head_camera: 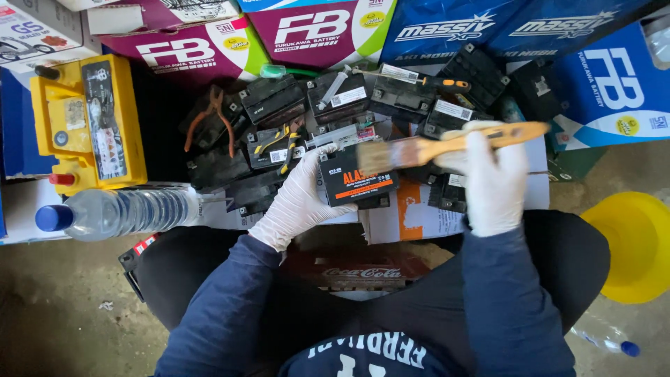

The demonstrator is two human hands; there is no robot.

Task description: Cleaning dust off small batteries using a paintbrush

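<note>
Your dark blue sleeves (pixel 488 300) fill the foreground; your gloved left hand (pixel 301 199) grips a small black battery (pixel 356 180) above your knees. Your gloved right hand (pixel 494 178) holds a wooden-handled paintbrush (pixel 447 145), bristles touching the battery's top; more black batteries (pixel 335 98) lie just beyond.

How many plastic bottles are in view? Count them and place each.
2. A large clear bottle with a blue cap lies on its side at left, below the yellow battery. A smaller one lies at bottom right, partly cut off; others may be hidden.

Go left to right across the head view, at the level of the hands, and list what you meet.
Water bottle → left hand → small black battery → paintbrush → right hand → yellow funnel.
</note>
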